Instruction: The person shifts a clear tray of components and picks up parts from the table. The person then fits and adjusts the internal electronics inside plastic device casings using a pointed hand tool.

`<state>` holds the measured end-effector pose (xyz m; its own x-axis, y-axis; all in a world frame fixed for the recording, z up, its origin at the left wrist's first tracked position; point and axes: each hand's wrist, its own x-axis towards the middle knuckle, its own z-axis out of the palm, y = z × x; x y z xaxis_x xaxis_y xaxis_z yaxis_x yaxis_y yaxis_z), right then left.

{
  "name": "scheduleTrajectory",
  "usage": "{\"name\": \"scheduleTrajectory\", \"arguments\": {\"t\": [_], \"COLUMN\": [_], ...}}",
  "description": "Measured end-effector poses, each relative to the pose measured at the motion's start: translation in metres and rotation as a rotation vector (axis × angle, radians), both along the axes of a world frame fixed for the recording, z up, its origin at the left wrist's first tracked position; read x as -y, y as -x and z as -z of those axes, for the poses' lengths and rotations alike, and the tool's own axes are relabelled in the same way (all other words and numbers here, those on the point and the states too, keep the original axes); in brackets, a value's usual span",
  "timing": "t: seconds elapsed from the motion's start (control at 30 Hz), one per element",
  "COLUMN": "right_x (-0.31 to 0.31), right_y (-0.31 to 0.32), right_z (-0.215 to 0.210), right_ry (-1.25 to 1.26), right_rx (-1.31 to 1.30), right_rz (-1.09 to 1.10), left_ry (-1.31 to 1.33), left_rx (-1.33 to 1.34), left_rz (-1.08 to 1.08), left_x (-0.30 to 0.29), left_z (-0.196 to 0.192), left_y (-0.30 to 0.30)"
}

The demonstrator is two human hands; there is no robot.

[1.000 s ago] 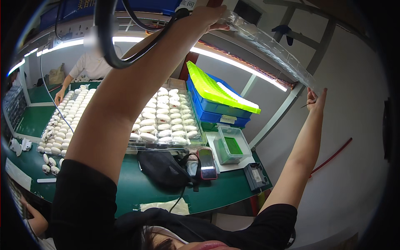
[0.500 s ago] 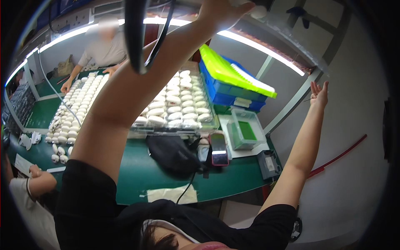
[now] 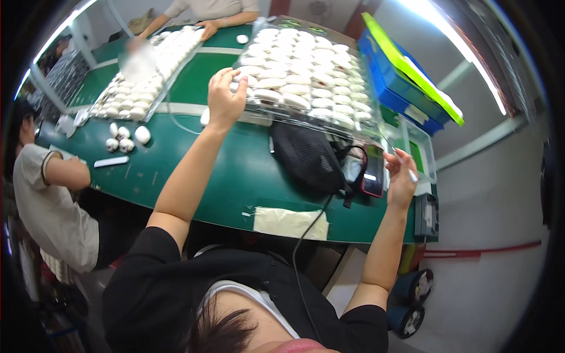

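Head view: a person in black sleeves faces a green table [image 3: 238, 182] with both hands raised over it. The left hand [image 3: 226, 100] is at the near left corner of a clear tray [image 3: 321, 122] filled with rows of white oval pieces [image 3: 296, 89]. Its thumb and fingers are spread apart; contact with the nearest pieces cannot be determined. One loose white piece [image 3: 205, 116] lies just beside the left wrist.

The right hand [image 3: 401, 176] is clamped on a slim tool [image 3: 414, 176], pinched between thumb and fingers, white end toward the palm side and thin dark end pointing up toward the tray's near right corner. The filled tray stands on the table, ahead of and between the hands.

Directly in front of the tray lies a black mesh bag [image 3: 307, 156], with a red-edged phone [image 3: 372, 170] to its right, near the right hand. A cream cloth [image 3: 291, 223] lies near the table's front edge, crossed by a black cable [image 3: 297, 250]. Blue crates [image 3: 388, 85] stand right of the tray, topped by a yellow-green tray [image 3: 412, 72]. Across the table, a co-worker's hand [image 3: 209, 29] is at a second filled tray [image 3: 179, 66].
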<state>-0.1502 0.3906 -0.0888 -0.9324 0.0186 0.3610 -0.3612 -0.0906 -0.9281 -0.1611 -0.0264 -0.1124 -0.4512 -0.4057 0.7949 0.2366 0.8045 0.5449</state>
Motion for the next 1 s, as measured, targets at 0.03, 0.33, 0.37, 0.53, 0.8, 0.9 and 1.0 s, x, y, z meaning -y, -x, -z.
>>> {"name": "scheduleTrajectory", "arguments": {"t": [0.03, 0.33, 0.37, 0.53, 0.8, 0.9, 1.0], "right_x": [0.027, 0.170, 0.180, 0.210, 0.247, 0.244, 0.241], "right_y": [-0.008, -0.001, -0.004, -0.011, -0.029, -0.036, -0.034], "right_z": [-0.003, 0.010, 0.012, 0.021, 0.069, 0.080, 0.089], "right_ry": [-0.076, -0.500, -0.426, -0.253, -0.463, -0.468, -0.421], "right_rx": [-0.035, -0.250, -0.247, -0.348, -0.850, -0.801, -0.710], "right_rz": [0.013, -0.100, -0.108, -0.083, -0.106, -0.224, -0.204], "left_ry": [0.010, -0.456, -0.507, -0.324, -0.218, -0.320, -0.330], "left_rx": [0.051, 0.180, 0.170, 0.083, 0.086, 0.143, 0.131], "left_rz": [-0.045, 0.188, 0.210, 0.148, 0.197, 0.205, 0.216], "left_x": [0.007, 0.021, 0.020, 0.011, 0.011, 0.017, 0.018], "left_z": [0.010, 0.061, 0.061, 0.058, 0.063, 0.068, 0.070], "left_y": [0.000, 0.002, -0.003, -0.021, -0.038, -0.046, -0.042]}}
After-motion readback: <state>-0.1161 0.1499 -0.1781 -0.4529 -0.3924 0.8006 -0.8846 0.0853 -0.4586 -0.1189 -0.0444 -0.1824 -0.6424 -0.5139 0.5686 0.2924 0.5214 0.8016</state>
